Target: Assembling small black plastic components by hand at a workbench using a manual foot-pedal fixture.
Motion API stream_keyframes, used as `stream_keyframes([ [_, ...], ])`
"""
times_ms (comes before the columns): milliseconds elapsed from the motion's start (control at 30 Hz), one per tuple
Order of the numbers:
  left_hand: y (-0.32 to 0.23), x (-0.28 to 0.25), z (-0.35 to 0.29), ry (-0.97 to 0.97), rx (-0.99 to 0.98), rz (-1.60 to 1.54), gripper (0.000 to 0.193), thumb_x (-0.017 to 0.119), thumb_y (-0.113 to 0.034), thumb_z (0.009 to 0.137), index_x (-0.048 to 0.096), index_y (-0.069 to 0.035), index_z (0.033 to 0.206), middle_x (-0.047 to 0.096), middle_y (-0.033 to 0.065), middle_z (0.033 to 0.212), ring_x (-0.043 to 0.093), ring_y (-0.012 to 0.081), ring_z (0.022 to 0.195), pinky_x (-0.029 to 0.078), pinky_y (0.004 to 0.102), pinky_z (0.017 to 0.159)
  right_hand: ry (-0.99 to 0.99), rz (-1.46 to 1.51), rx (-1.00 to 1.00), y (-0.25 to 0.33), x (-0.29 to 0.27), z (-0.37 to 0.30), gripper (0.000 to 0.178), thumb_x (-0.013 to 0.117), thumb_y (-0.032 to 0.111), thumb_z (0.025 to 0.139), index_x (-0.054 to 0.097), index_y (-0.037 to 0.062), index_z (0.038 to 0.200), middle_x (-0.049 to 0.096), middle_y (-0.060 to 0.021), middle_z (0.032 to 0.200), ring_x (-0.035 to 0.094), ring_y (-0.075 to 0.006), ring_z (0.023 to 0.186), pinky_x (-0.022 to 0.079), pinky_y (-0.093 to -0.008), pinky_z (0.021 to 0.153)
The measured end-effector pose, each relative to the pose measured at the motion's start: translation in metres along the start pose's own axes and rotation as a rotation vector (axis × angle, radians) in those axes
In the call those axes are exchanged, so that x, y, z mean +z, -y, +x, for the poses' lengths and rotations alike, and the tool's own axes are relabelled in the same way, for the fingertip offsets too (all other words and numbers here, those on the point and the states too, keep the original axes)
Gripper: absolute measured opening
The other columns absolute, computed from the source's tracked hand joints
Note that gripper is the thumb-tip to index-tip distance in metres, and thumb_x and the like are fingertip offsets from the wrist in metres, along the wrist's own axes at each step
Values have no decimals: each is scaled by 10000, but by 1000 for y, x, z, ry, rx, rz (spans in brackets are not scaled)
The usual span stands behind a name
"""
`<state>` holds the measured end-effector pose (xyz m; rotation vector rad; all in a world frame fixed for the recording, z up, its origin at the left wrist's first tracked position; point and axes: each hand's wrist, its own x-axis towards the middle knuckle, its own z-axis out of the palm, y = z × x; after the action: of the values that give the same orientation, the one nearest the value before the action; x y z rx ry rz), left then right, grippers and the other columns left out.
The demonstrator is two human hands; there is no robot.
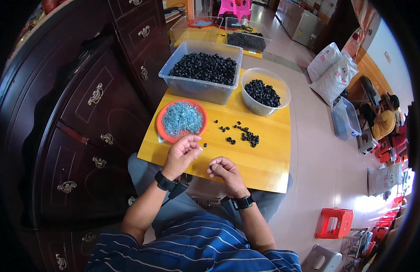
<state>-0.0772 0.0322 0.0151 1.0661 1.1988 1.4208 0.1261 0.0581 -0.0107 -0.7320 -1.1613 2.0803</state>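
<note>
My left hand (180, 156) is closed in a pinch beside the orange-red plate, and a tiny pale, thin piece (201, 152) shows at its fingertips. The plate (204, 119) bears a heap of small bluish, clear pieces (182, 119). Just right of it, my right hand (226, 172) pinches what looks like a small black part (211, 167), mostly hidden by the fingers. Both hands are over the near edge of the yellow tabletop (269, 149). Loose black ring-shaped parts (250, 138) lie scattered beyond my right hand, and a single black part (205, 145) is near my left fingers.
A large clear bin (201, 88) of black parts stands at the back, with a round clear tub (265, 109) of them to its right. Dark wooden cabinets (78, 149) line the left. White sacks (332, 70), a red stool (335, 223) and seated people are on the right.
</note>
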Motion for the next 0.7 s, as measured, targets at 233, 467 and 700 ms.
stream_keyframes([
  [233,-3,23,-21,67,277,388,340,629,45,846,579,-34,1173,652,68,840,635,124,689,512,252,622,38,-18,-10,-6,-2,-1,202,558,201,999,624,17,1049,649,-22,887,591,-91,796,495,-238,764],
  [467,-7,31,-27,136,357,543,342,658,30,826,587,-46,1152,648,79,834,631,188,660,505,291,607,30,23,22,-7,-4,-5,200,556,218,1002,629,32,1019,625,1,841,559,-77,766,466,-227,738],
  [700,-12,32,-29,153,379,559,140,670,16,826,653,-18,960,638,79,812,614,186,644,495,286,594,32,104,37,-5,-5,-9,177,555,201,997,625,39,1013,608,13,809,549,-77,762,452,-221,728],
])
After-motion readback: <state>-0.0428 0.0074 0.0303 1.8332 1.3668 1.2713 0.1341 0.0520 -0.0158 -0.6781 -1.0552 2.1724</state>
